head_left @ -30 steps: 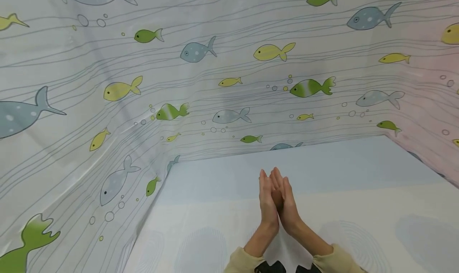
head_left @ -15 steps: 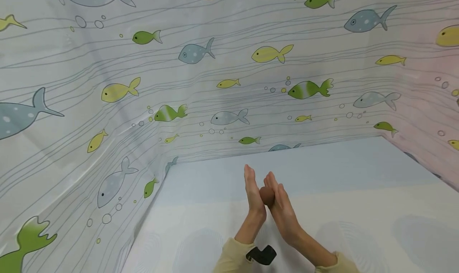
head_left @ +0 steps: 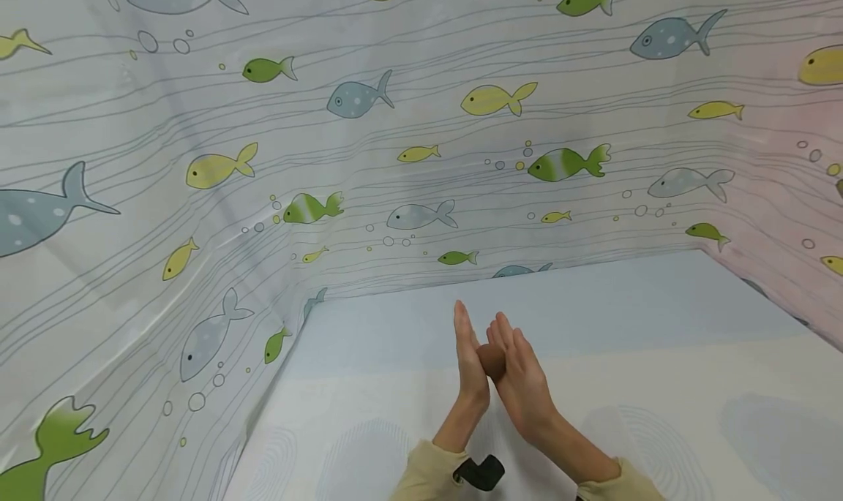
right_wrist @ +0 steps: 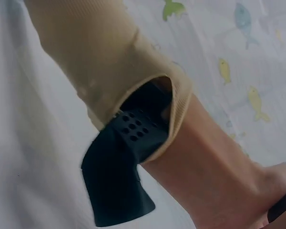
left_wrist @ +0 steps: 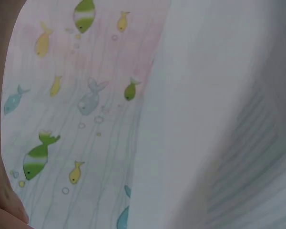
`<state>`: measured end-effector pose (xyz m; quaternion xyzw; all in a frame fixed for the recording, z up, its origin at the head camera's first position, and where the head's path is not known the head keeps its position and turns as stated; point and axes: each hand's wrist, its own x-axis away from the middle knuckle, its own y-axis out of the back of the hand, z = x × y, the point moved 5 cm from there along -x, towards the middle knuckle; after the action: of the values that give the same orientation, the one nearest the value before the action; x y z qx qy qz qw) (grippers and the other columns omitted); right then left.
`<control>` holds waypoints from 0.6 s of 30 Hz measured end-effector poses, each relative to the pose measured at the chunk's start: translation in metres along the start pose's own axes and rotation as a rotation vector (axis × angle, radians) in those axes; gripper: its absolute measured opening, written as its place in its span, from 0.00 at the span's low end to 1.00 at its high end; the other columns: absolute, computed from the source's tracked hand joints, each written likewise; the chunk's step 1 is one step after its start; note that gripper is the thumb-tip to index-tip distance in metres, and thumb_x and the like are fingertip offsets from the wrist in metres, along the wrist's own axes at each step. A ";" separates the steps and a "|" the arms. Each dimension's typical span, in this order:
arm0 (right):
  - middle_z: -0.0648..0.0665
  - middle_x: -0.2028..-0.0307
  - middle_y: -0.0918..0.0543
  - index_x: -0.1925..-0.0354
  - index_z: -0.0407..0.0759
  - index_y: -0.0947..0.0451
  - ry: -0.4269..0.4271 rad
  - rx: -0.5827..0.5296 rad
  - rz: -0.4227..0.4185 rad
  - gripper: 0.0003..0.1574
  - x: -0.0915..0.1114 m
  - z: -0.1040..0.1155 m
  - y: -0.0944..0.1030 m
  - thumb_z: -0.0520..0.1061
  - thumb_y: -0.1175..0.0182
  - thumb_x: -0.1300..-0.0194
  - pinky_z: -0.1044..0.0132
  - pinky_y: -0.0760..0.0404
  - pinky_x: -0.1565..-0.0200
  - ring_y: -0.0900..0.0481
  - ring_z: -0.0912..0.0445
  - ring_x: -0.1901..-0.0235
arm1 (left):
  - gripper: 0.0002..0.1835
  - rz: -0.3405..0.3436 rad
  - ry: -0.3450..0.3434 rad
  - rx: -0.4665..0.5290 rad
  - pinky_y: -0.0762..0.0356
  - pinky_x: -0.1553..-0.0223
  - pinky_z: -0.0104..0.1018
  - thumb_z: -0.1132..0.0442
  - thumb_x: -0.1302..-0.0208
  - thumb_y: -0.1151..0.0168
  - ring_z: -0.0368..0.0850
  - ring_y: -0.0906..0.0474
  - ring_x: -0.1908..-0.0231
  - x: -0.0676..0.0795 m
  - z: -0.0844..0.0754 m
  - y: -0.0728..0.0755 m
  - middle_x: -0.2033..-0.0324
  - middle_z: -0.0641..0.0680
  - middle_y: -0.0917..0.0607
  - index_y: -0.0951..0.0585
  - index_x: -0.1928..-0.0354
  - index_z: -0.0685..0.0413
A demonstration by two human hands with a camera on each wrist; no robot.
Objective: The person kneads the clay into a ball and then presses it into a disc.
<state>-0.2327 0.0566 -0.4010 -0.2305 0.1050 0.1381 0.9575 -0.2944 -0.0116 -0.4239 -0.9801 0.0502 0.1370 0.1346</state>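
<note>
A smooth brown ball, like a lump of clay (head_left: 491, 360), sits between my two palms in the head view. My left hand (head_left: 470, 362) lies against its left side with fingers straight and pointing up and away. From the other side, my right hand (head_left: 527, 384) presses on it, its fingers also extended. Both hands are above the white table. At the right edge of the right wrist view, a dark brown patch of the ball (right_wrist: 282, 205) shows beside the skin. Part of an arm or hand fills the left edge of the left wrist view, and the ball is hidden there.
A pale cloth with faint oval patterns covers the table (head_left: 369, 340). Fish-printed curtains (head_left: 421, 179) enclose it at the back and sides. Beige sleeves (head_left: 428, 472) cover the forearms, and a black wrist mount (head_left: 481, 473) sticks out at the left cuff.
The palms were closer together a second ago, with the ball mostly covered. My left hand has since shifted left, uncovering more of the ball. Over the last half second the hands move only slightly.
</note>
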 end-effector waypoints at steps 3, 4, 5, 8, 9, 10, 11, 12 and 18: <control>0.48 0.23 0.75 0.23 0.46 0.80 0.012 -0.006 -0.044 0.43 -0.004 -0.001 0.006 0.64 0.78 0.21 0.44 0.71 0.27 0.75 0.50 0.23 | 0.35 0.055 -0.047 -0.027 0.66 0.26 0.56 0.45 0.23 0.73 0.51 0.66 0.22 0.007 0.000 -0.007 0.21 0.51 0.59 0.60 0.21 0.50; 0.48 0.22 0.74 0.23 0.46 0.80 0.015 -0.009 -0.066 0.43 -0.006 -0.001 0.008 0.64 0.77 0.21 0.45 0.70 0.27 0.74 0.51 0.23 | 0.35 0.076 -0.065 -0.042 0.66 0.26 0.56 0.45 0.23 0.73 0.50 0.66 0.22 0.010 0.000 -0.010 0.21 0.51 0.59 0.60 0.21 0.50; 0.48 0.22 0.73 0.22 0.47 0.78 0.022 -0.012 -0.088 0.44 -0.008 -0.001 0.011 0.64 0.76 0.21 0.46 0.70 0.26 0.74 0.51 0.23 | 0.35 0.095 -0.081 -0.057 0.66 0.26 0.55 0.46 0.23 0.72 0.50 0.66 0.22 0.013 0.000 -0.013 0.21 0.51 0.59 0.60 0.21 0.50; 0.48 0.22 0.71 0.21 0.48 0.75 0.031 -0.026 -0.162 0.44 -0.014 0.000 0.018 0.65 0.73 0.22 0.50 0.69 0.26 0.72 0.52 0.23 | 0.35 0.149 -0.118 -0.100 0.65 0.26 0.53 0.47 0.24 0.70 0.47 0.65 0.23 0.021 0.001 -0.020 0.22 0.49 0.58 0.59 0.21 0.50; 0.48 0.22 0.70 0.21 0.49 0.74 0.036 -0.028 -0.182 0.44 -0.016 0.000 0.020 0.65 0.73 0.22 0.51 0.69 0.25 0.72 0.52 0.23 | 0.34 0.163 -0.124 -0.111 0.65 0.26 0.53 0.48 0.24 0.70 0.46 0.65 0.23 0.024 0.001 -0.023 0.22 0.48 0.57 0.59 0.21 0.49; 0.49 0.22 0.70 0.21 0.49 0.74 0.037 -0.028 -0.197 0.44 -0.018 -0.001 0.023 0.65 0.72 0.22 0.52 0.69 0.25 0.72 0.53 0.23 | 0.34 0.173 -0.128 -0.120 0.65 0.26 0.53 0.48 0.24 0.70 0.46 0.65 0.23 0.026 0.001 -0.024 0.22 0.48 0.57 0.58 0.21 0.49; 0.49 0.22 0.71 0.21 0.51 0.74 0.037 -0.022 -0.208 0.44 -0.020 -0.001 0.025 0.65 0.72 0.22 0.52 0.69 0.25 0.72 0.53 0.23 | 0.34 0.185 -0.126 -0.121 0.65 0.26 0.53 0.47 0.24 0.70 0.45 0.65 0.23 0.028 0.001 -0.026 0.22 0.47 0.56 0.58 0.21 0.48; 0.51 0.22 0.71 0.21 0.52 0.74 0.038 -0.010 -0.217 0.43 -0.022 -0.001 0.027 0.65 0.72 0.22 0.52 0.70 0.25 0.73 0.54 0.23 | 0.34 0.195 -0.123 -0.122 0.66 0.26 0.53 0.47 0.24 0.70 0.44 0.65 0.23 0.030 0.001 -0.028 0.22 0.46 0.56 0.58 0.21 0.47; 0.54 0.22 0.71 0.21 0.53 0.72 0.158 0.151 -0.249 0.41 -0.031 0.006 0.042 0.60 0.72 0.22 0.49 0.72 0.26 0.74 0.56 0.23 | 0.36 0.265 -0.119 -0.126 0.70 0.27 0.58 0.45 0.25 0.71 0.43 0.68 0.23 0.037 -0.001 -0.033 0.22 0.44 0.59 0.61 0.21 0.47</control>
<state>-0.2743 0.0880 -0.4050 -0.1792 0.1605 -0.0084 0.9706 -0.2539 0.0179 -0.4253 -0.9616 0.1622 0.2143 0.0564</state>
